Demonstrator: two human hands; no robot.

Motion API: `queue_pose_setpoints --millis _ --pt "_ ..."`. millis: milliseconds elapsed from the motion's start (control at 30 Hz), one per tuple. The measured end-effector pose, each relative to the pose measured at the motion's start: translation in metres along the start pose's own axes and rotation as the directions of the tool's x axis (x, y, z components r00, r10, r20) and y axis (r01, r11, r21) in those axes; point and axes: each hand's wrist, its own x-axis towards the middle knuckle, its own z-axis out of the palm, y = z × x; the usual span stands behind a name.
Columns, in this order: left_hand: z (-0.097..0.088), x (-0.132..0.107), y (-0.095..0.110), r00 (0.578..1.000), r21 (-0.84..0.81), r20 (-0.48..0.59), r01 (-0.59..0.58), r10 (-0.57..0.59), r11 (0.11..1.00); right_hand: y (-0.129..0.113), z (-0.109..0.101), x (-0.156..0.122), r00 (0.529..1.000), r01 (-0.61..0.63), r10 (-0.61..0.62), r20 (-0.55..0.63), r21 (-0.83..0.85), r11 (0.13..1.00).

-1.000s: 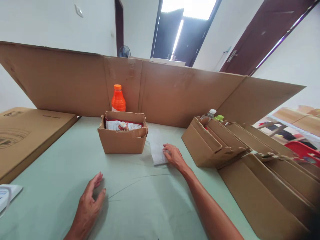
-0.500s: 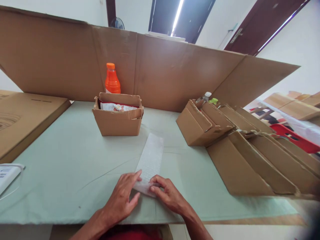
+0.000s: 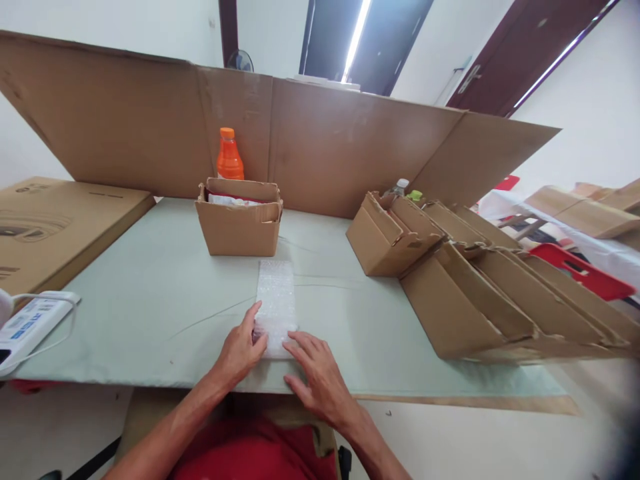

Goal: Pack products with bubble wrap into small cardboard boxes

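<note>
A strip of clear bubble wrap [image 3: 277,290] lies lengthwise on the pale green tablecloth, its near end folded over into a thicker part. At the left edge of that folded part is my left hand [image 3: 239,352], its index finger stretched along the edge and its thumb apart. My right hand [image 3: 317,375] has its fingers spread, with the fingertips at the right edge of the fold and the thumb near the table's front edge. A small dark patch shows beside my left fingers; whether something lies inside the wrap I cannot tell.
Beyond the wrap stands a small cardboard box [image 3: 243,230] holding packets, with an orange bottle [image 3: 230,160] behind it. Several open cardboard boxes [image 3: 465,300] line the right side. A power strip [image 3: 37,327] and a large flat carton [image 3: 70,233] are at left. A cardboard screen [image 3: 350,147] closes the back.
The near end of the bubble wrap now lies flatter and straighter. My right hand has gone from pinching it to spread fingers at its edge. The camera view has shifted.
</note>
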Motion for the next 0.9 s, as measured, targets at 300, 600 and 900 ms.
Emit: queue_pose_setpoints --millis 300,600,900 --pt "-0.008 -0.035 -0.015 0.895 0.200 -0.141 -0.392 0.422 0.898 0.008 0.025 0.022 0.998 0.012 -0.018 -0.061 -0.099 0.995" --pt "-0.024 -0.037 -0.006 0.998 0.021 -0.010 -0.059 0.059 0.998 -0.011 0.009 0.008 0.954 -0.081 0.106 -0.282 0.100 0.992" --pt "-0.017 -0.025 -0.020 0.975 0.097 -0.159 -0.143 0.157 0.985 -0.008 0.022 0.027 0.998 0.058 -0.058 0.000 -0.101 0.993"
